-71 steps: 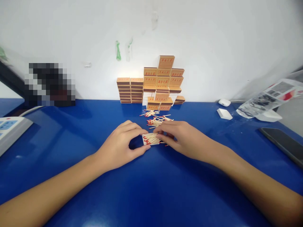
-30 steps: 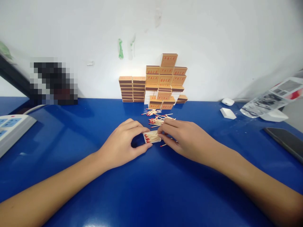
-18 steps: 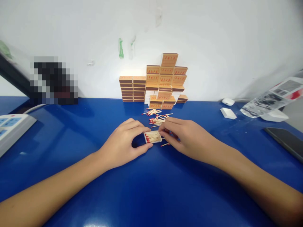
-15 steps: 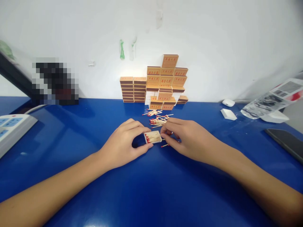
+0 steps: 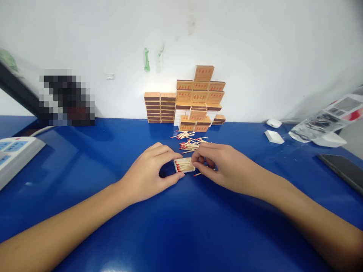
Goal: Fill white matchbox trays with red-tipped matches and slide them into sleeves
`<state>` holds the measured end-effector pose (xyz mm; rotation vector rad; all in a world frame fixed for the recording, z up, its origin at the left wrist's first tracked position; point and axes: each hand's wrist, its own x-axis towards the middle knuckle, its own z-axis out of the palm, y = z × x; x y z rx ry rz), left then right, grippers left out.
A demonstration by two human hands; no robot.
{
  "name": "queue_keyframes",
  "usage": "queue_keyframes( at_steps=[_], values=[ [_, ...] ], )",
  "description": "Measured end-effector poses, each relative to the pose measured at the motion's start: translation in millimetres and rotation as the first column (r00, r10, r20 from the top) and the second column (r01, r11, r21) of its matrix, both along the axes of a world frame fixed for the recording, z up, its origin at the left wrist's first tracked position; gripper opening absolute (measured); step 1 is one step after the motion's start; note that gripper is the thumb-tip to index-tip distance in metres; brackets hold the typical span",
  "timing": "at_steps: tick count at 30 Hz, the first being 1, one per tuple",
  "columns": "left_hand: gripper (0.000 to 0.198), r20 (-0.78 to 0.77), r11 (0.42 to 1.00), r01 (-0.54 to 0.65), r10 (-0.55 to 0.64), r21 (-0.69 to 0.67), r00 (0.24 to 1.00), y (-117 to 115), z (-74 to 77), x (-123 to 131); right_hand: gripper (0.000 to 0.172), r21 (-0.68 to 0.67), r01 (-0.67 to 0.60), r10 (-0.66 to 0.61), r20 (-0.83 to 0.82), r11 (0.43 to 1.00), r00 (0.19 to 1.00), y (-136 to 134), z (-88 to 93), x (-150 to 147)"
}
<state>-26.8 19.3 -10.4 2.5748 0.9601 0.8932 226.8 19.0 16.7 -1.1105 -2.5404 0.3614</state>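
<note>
My left hand (image 5: 153, 170) holds a small white matchbox tray (image 5: 175, 166) between thumb and forefinger, on its left end. Inside the tray lie several matches (image 5: 184, 165), their red heads mostly to the left. My right hand (image 5: 214, 160) is closed in a pinch at the tray's right end, over the match ends. Whatever its fingertips grip is hidden. One loose match (image 5: 196, 174) pokes out on the table below the right fingers. Just beyond the tray is a loose heap of red-headed matches (image 5: 188, 145), partly covered by the right hand, with a smaller pile (image 5: 185, 135) behind it.
Matchboxes (image 5: 199, 96) are stacked against the wall, with two lower columns (image 5: 160, 107) on their left. A power strip (image 5: 17, 155) sits at left on the blue table (image 5: 176, 226). To the right are white pieces (image 5: 274, 136), a clear plastic package (image 5: 317, 119) and a phone (image 5: 342, 170).
My right hand has shifted slightly left, so its fingertips now overlap the tray's right end. One of the loose matches beside the tray no longer shows. My left hand keeps its hold.
</note>
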Motion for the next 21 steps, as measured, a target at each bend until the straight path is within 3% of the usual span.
queue_keyframes(
  at_steps=[9, 15, 21],
  values=[
    [0.032, 0.004, 1.0, -0.003, 0.003, 0.008, 1.0, -0.1, 0.8, 0.0, 0.01, -0.084, 0.084, -0.081, 0.045, 0.993, 0.996, 0.7, 1.0, -0.4],
    [0.031, 0.007, 1.0, 0.006, -0.006, 0.014, 1.0, -0.3, 1.1, 0.2, 0.012, -0.134, 0.025, -0.027, -0.01, 0.991, 1.0, 0.9, -0.4, -1.7],
    [0.031, 0.014, 1.0, 0.007, -0.008, 0.015, 1.0, -0.7, 1.5, 0.2, 0.007, -0.058, 0.011, -0.014, -0.057, 0.998, 0.998, -2.7, 2.9, -3.6]
  ],
)
